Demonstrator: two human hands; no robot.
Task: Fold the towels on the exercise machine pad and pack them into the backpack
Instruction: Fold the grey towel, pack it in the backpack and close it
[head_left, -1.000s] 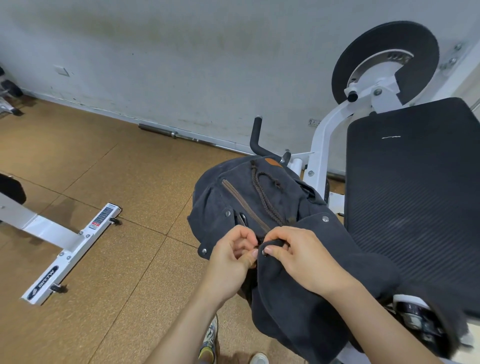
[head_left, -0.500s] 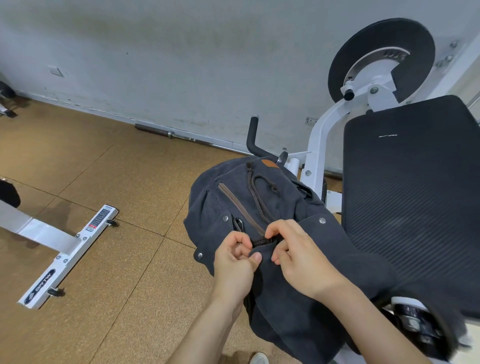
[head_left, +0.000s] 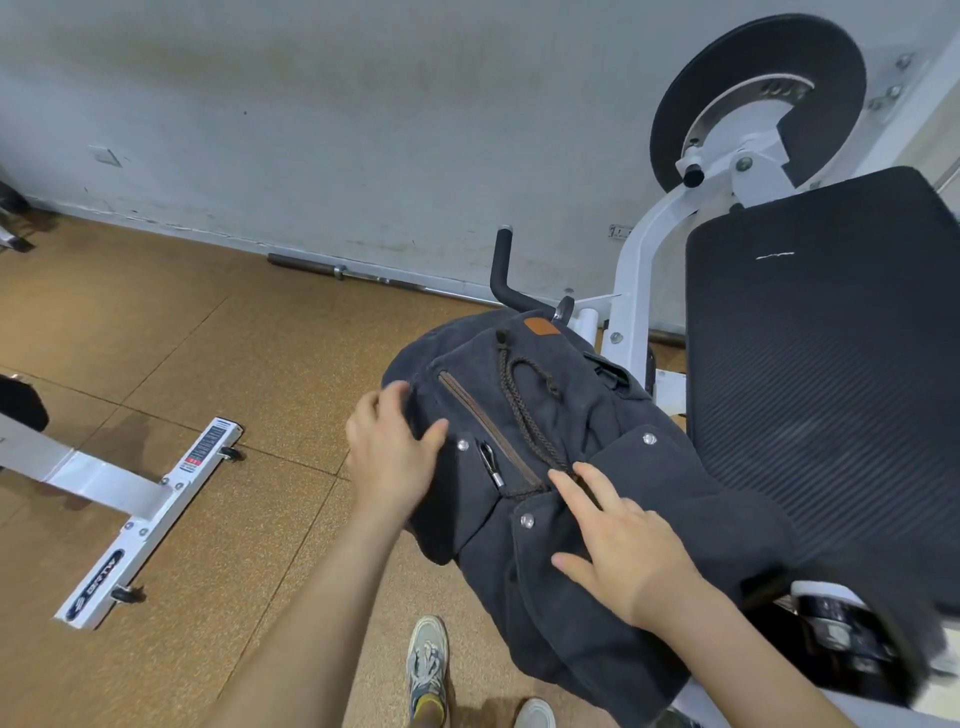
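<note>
While left hand (head_left: 387, 452) and right hand (head_left: 621, 551) touch the backpack (head_left: 566, 421), frame label (head_left: 205, 449) blurs.

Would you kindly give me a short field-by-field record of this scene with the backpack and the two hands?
backpack: dark fabric, lying at the edge of the pad
left hand: fingers fairly straight, touching the backpack's side
right hand: fingers spread, resting flat on the flap
cord: brown, braided, lying on the backpack's front
pad: black, ribbed, nothing showing on its visible surface
towels: none in view
</note>
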